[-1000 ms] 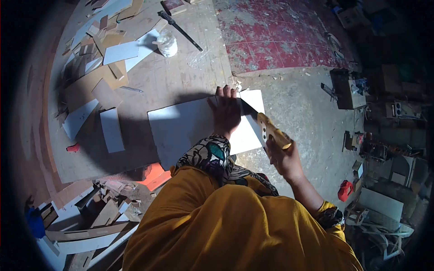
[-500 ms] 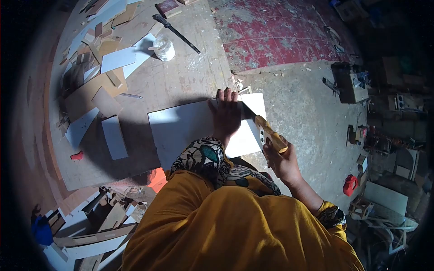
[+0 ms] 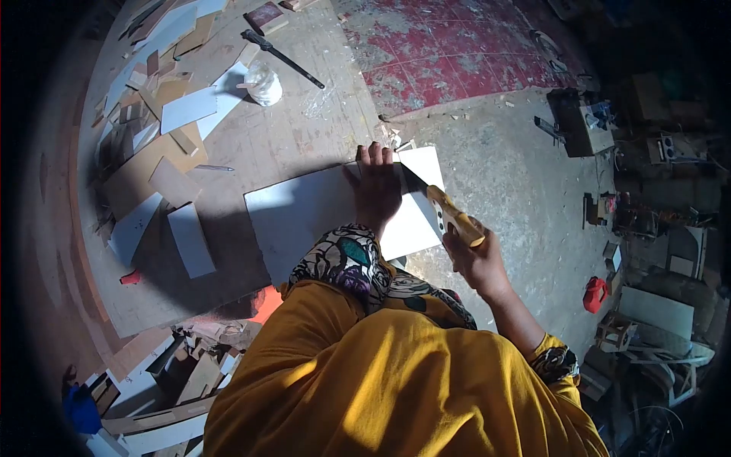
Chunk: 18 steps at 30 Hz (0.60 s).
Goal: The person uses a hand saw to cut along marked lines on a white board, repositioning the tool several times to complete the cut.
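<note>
A white board (image 3: 304,209) lies on the worktable, its right part sticking out past the table's edge. My left hand (image 3: 377,186) presses flat on it, fingers stretched toward the far edge. In my right hand (image 3: 480,263) is a handsaw (image 3: 451,215), gripped by its yellowish wooden handle. The dark blade slants up and left across the board, just right of my left fingers. Brightly lit, the board's overhanging end (image 3: 426,175) shows beyond the blade.
White and brown board offcuts (image 3: 190,110) cover the worktable's (image 3: 320,137) left side. A white tub (image 3: 263,85), a black bar-like tool (image 3: 283,59) and a pen (image 3: 215,167) lie there too. Scrap wood (image 3: 164,381) is heaped at lower left. A red container (image 3: 595,294) stands on the floor at right.
The view has shifted slightly, moving the table and its things a little left. My right hand and the saw are nearly where they were; my left hand stays flat on the board.
</note>
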Each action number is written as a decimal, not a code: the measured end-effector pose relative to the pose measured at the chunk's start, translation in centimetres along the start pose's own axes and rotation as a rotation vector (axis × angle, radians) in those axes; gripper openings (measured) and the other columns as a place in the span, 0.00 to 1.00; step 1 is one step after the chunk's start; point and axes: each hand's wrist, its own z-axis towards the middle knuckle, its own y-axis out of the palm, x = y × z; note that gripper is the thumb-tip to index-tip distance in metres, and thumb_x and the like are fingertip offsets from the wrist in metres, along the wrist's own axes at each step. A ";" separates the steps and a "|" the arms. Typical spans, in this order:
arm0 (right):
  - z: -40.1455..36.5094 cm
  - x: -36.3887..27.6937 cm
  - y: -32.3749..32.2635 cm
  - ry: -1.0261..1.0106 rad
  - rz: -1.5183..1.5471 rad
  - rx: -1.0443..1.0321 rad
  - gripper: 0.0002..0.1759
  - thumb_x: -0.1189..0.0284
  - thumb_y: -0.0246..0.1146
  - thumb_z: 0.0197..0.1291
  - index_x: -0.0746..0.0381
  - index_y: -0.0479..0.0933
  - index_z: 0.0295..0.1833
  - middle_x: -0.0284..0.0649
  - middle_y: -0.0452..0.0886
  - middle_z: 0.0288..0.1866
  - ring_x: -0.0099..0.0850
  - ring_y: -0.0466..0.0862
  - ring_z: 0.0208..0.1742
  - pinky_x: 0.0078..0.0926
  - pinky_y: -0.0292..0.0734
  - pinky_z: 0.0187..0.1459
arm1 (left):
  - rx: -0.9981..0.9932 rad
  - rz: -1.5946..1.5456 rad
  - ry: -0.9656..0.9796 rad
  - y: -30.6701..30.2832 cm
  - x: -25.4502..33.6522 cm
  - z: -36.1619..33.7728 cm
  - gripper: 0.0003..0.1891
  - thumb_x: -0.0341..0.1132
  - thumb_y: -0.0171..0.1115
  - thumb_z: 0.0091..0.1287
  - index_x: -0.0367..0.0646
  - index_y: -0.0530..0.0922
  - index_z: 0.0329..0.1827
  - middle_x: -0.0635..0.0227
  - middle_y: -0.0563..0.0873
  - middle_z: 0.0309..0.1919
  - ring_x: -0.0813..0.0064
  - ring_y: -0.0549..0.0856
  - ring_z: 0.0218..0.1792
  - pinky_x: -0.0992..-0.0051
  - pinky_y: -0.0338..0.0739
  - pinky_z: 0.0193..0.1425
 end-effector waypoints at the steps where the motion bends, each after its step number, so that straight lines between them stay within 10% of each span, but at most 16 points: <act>1: -0.4 0.0 0.6 -0.033 -0.019 0.030 0.20 0.69 0.64 0.63 0.72 0.71 0.53 0.30 0.76 0.29 0.15 0.71 0.24 0.15 0.66 0.25 | -0.021 0.011 -0.002 -0.4 0.1 -0.1 0.26 0.38 0.48 0.67 0.44 0.63 0.68 0.61 0.59 0.72 0.53 0.52 0.74 0.28 0.49 0.65; 18: 0.2 -2.1 0.9 -0.001 -0.103 -0.097 0.12 0.75 0.65 0.61 0.70 0.72 0.46 0.32 0.76 0.32 0.18 0.74 0.35 0.19 0.71 0.36 | -0.013 0.002 0.022 0.3 -0.7 -1.8 0.28 0.42 0.47 0.68 0.42 0.59 0.71 0.61 0.57 0.73 0.53 0.52 0.75 0.26 0.47 0.64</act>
